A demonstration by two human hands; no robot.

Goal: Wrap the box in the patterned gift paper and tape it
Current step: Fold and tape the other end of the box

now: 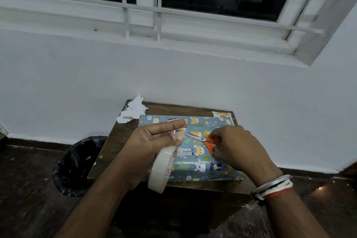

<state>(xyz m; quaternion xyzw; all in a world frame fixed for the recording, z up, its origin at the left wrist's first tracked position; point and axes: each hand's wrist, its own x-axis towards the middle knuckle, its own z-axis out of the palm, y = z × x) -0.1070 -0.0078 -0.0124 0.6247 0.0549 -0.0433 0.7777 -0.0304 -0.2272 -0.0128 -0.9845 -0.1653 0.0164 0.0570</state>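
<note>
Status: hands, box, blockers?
Left hand pinches tape. Right hand grips scissors, blades at the tape. Box papered, under both hands. Nothing blocking.

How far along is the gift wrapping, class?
Done: the box on the table looks fully papered. In hand: left hand holds the tape roll and a pulled strip; right hand holds scissors at it. Left: cut the strip, stick it down.

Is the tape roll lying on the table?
No, the tape roll hangs in the air from a strip pinched by the left hand above the box.
</note>
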